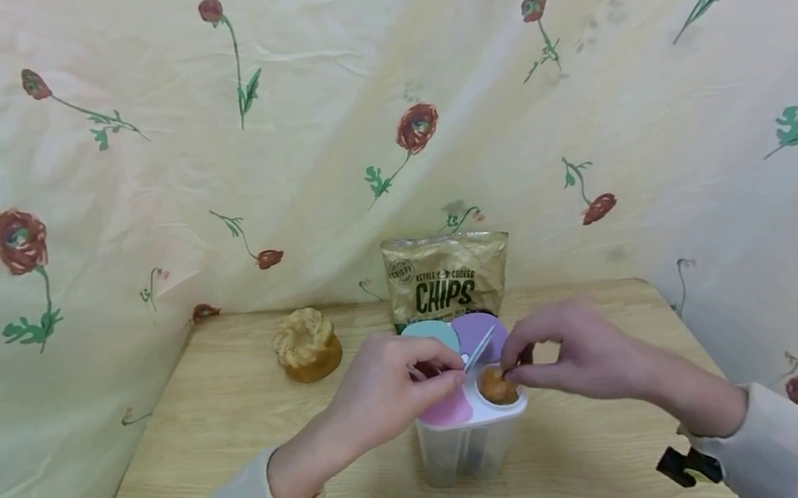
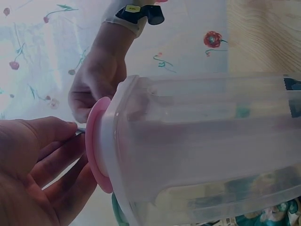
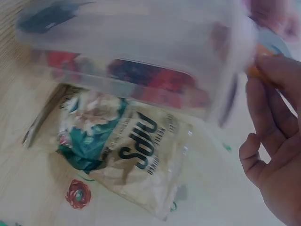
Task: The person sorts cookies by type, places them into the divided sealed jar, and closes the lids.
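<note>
A clear plastic container [image 1: 464, 455] with a white top stands in front of me, with teal [image 1: 428, 331], purple [image 1: 482, 335] and pink lids [image 1: 446, 408] on its compartments. My left hand [image 1: 375, 382] pinches a thin pale blue lid [image 1: 482, 347] between thumb and fingers, tilted nearly edge-on above the container. At the front right opening, my right hand [image 1: 582, 351] pinches the edge of a round orange-brown piece of food [image 1: 496, 386], which fills the opening. The pink lid [image 2: 96, 141] is close beside my left fingers in the left wrist view.
A gold bag of kettle cooked chips [image 1: 451, 276] stands right behind the container. To its left on the wooden table [image 1: 242, 438] sits a ring-shaped golden bread [image 1: 306, 345]. Floral cloth [image 1: 322, 124] hangs behind the table and along its sides.
</note>
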`<state>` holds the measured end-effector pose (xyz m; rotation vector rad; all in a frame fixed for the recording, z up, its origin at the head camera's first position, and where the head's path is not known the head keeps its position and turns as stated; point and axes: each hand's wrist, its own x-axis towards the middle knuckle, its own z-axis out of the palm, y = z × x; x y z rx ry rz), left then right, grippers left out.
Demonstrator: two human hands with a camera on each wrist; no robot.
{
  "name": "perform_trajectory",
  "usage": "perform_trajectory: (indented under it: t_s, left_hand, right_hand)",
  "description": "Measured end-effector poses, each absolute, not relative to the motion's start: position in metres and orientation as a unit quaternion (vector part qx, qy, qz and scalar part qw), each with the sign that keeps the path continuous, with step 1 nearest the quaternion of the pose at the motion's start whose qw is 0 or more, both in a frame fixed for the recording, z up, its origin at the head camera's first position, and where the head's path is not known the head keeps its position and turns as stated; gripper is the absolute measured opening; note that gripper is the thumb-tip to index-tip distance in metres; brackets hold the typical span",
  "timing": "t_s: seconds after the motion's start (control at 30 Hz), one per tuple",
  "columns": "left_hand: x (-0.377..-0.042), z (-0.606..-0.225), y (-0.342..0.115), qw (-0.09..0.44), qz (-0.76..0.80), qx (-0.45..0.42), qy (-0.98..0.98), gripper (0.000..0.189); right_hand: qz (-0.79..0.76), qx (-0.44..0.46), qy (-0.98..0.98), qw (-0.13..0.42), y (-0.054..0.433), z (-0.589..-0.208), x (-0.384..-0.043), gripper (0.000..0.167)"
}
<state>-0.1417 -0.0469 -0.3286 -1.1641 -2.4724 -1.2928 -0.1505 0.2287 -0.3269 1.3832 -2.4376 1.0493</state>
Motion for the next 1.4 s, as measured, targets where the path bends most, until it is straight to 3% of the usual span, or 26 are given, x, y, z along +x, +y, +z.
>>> perform_trajectory:
  t_s: [0.43, 0.67, 1.17, 1.4]
  left_hand:
    - [-0.142, -0.33, -0.048, 0.06, -0.433, -0.379, -0.816, 0.005]
    - [-0.142, -0.331, -0.048, 0.059, -0.432, -0.378, -0.817, 0.004]
    - [-0.141, -0.331, -0.047, 0.058, -0.438, -0.376, -0.814, 0.007]
    - [-0.141, -0.33, -0.047, 0.059, -0.431, -0.375, -0.818, 0.006]
  right_hand:
    - [0.307, 0.478, -0.819, 0.083, 0.217, -0.333, -0.149, 0.012]
    - [0.323, 0.498, -0.8, 0.089, 0.218, -0.331, -0.151, 0.019]
    - [0.286, 0.502, -0.816, 0.02, 0.225, -0.322, -0.146, 0.011]
    - [0.291, 0.478, -0.828, 0.042, 0.228, -0.313, -0.144, 0.017]
